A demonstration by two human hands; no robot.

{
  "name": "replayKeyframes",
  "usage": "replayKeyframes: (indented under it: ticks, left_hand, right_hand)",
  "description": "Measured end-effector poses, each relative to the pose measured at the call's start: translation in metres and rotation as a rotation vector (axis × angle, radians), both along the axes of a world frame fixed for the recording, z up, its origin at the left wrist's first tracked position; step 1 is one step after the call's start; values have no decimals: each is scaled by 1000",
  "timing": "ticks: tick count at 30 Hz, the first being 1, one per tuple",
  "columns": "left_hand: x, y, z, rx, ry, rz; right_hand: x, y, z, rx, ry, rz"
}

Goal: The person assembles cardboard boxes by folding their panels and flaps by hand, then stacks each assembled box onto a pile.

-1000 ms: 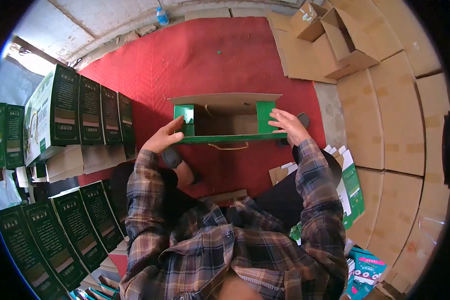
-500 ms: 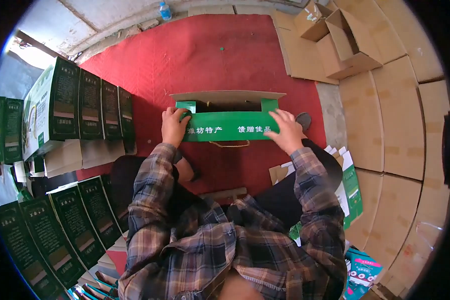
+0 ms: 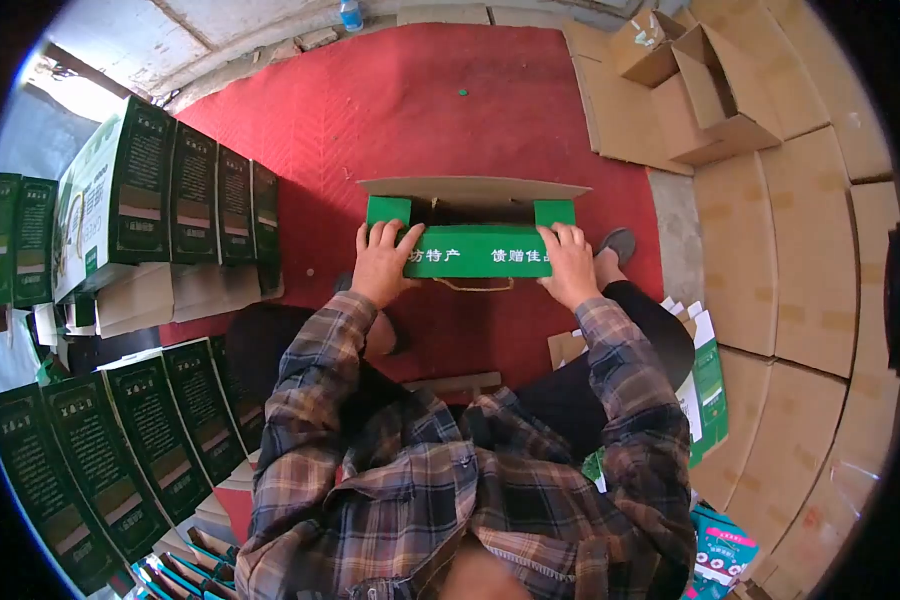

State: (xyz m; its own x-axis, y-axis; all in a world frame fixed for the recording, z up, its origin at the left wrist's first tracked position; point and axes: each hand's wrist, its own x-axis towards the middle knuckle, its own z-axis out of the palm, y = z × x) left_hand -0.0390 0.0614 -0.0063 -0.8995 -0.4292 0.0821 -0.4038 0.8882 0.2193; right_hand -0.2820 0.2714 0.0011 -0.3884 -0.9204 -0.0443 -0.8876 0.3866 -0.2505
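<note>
A green cardboard gift box (image 3: 477,251) with white lettering and a rope handle on its near side is in front of me. Its far flap (image 3: 475,188) stands up, plain brown inside, and the top gapes open. Small green side tabs show at both ends. My left hand (image 3: 382,265) grips the left end of the near panel, fingers over the upper edge and thumb on the lettered face. At the right end, my right hand (image 3: 572,265) holds the same panel, fingers bent over the edge. The box's lower part is hidden.
Rows of dark green boxes (image 3: 140,440) stand at my left. Flattened green-and-white cartons (image 3: 708,385) lie by my right knee. Stacked brown cartons (image 3: 805,240) line the right side, with an open brown box (image 3: 720,85) at the back. Red carpet (image 3: 420,110) covers the floor.
Both hands have shifted their hold: the left has moved inward over the lettering, the right has closed more over the edge. The whole view has shifted slightly.
</note>
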Motion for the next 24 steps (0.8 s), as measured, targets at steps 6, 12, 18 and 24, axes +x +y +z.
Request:
replayKeyframes:
  ticks: [6,12,18,24]
  left_hand:
    - [-3,0,-4,47,42,49]
    - [-2,-1,-6,74,67,49]
    - [-3,-3,-8,81,36,35]
    - [-3,-2,-14,38,2,6]
  right_hand:
    - [-2,1,-2,2,-13,-8]
    - [-4,-1,-3,-17,6,6]
    - [-6,1,-6,-31,-17,17]
    - [5,-1,2,16,-7,17]
